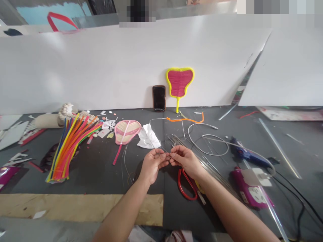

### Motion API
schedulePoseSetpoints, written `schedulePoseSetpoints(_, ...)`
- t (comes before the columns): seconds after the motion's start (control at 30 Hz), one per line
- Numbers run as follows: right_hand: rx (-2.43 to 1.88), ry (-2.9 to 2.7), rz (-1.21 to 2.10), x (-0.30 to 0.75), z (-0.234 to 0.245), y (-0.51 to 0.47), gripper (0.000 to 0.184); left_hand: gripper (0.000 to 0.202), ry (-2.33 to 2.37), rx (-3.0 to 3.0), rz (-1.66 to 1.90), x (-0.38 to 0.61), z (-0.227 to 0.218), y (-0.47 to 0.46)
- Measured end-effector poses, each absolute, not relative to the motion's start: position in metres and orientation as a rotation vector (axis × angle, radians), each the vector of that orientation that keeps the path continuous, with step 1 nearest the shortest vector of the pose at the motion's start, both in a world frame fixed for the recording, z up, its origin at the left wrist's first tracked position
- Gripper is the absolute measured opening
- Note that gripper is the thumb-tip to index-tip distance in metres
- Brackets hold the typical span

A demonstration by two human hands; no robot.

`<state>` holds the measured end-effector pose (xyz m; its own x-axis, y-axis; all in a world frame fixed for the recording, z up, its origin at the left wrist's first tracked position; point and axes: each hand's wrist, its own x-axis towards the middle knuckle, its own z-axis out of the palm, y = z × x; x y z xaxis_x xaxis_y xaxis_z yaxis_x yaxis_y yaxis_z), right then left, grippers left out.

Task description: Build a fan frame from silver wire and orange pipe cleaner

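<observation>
In the head view, the left hand (154, 164) and right hand (185, 160) meet fingertip to fingertip, pinching what seems a thin grey metal wire (164, 150), mostly hidden. Probably light, springy and slippery, it suits a close fingertip hold.

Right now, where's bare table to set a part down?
Best: dark tabletop between the colored stem bundle and pink-rimmed fan, above the brown strip. Smaller: below the red scissor handles, toward the near edge. Crowded right of the right hand: metal rods, glue gun, purple power strip.
</observation>
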<state>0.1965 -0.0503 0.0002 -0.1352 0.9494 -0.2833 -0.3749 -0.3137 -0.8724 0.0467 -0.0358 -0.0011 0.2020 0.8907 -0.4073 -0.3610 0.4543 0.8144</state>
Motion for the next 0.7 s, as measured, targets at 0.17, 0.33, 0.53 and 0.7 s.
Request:
schedulePoseSetpoints(0.17,-1.123,-0.894,1.606,0.1957,0.0018,-0.0509,0.026,0.027,1.036,0.657,0.976,0.0464,-0.0019,-0.0356)
schedulePoseSetpoints(0.33,-1.125,-0.943,1.632,0.1952,-0.0004,-0.0514,0.026,0.025,1.031,0.642,0.999,0.0445,-0.0027,-0.0356)
schedulePoseSetpoints(0.53,-1.141,-0.92,1.641,0.1925,0.0002,-0.0519,0.029,0.024,0.983,0.598,1.021,0.0473,-0.0039,-0.0367)
schedulePoseSetpoints(0.7,-1.175,-0.876,1.592,0.1892,0.0014,-0.0528,0.028,0.027,0.929,0.517,1.03,0.0524,-0.0066,-0.0385)
